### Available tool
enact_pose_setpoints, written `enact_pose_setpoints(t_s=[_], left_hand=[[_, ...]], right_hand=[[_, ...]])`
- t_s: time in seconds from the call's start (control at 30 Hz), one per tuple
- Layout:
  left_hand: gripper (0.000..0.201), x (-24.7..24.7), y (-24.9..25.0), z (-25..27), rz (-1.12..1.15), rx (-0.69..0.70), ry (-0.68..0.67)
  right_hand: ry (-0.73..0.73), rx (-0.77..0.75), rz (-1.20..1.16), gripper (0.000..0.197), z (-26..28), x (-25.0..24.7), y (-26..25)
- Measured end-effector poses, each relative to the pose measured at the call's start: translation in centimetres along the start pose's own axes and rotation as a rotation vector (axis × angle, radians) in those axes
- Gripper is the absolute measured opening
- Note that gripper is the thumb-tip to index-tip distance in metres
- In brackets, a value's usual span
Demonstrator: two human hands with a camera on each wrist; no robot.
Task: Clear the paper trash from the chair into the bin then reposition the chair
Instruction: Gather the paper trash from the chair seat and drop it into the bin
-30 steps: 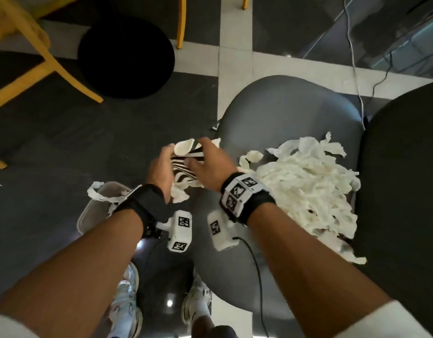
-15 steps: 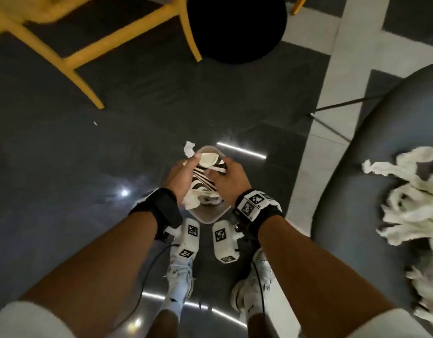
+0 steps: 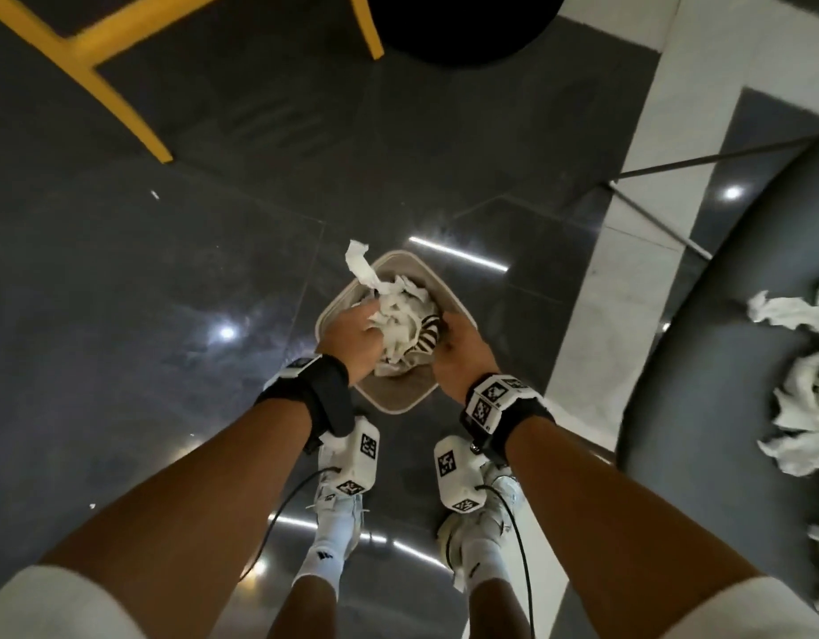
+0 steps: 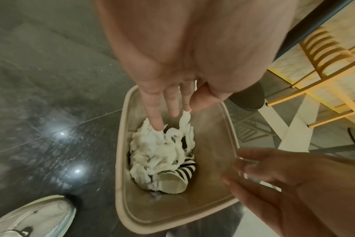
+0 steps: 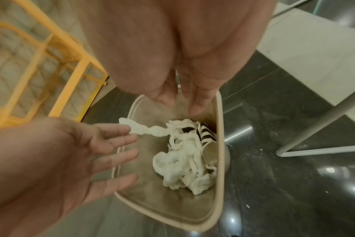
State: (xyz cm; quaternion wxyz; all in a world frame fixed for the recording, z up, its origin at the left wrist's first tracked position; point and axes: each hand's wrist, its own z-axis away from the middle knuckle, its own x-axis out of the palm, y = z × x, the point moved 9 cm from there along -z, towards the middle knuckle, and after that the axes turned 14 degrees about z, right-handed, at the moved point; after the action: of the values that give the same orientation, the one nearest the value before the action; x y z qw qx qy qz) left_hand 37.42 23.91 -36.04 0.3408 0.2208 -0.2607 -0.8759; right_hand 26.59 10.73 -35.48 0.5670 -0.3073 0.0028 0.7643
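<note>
A beige bin stands on the dark floor between my feet and the grey chair. Inside it lie crumpled white paper and a black-and-white striped paper cup. My left hand hovers over the bin's mouth with straight fingers. One paper strip clings to its fingertips. My right hand hangs open beside it and holds nothing. Another strip droops over the bin's far rim. A pile of white paper remains on the chair seat at the right edge.
Yellow chair legs and a round black table base stand on the floor beyond the bin. The grey chair's thin metal legs cross a white tile band. My white shoes are just behind the bin.
Both hands carried the paper and the striped cup from the chair leftwards to the bin and let them go; the load now lies inside and the fingers have spread.
</note>
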Motion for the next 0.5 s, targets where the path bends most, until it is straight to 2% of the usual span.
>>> enact_pose_setpoints(t_s=[0.1,0.17,0.27,0.37,0.5], left_hand=[[0.029,-0.5,1.5,0.2,-0.107,0.005,0.045],[0.021,0.5,5.2,1.1,-0.115,0.030,0.007],[0.020,3.4,12.2,2.9,-0.216,0.138,-0.021],[0.022,11.2,20.3,5.6,-0.335,0.303,-0.110],[0.031,24.3,26.4,10.8,-0.453,0.556,-0.339]], right_hand=[[-0.009,-0.008,-0.098,0.032,0.7,-1.6,0.4],[0.014,-0.029,-0.184,0.020,1.9,-4.5,0.8],[0.057,-0.051,-0.277,0.023,4.8,-8.9,2.3],[0.176,-0.065,-0.346,0.019,9.4,-16.2,5.8],[0.386,-0.026,-0.327,0.022,15.1,-25.4,13.1]])
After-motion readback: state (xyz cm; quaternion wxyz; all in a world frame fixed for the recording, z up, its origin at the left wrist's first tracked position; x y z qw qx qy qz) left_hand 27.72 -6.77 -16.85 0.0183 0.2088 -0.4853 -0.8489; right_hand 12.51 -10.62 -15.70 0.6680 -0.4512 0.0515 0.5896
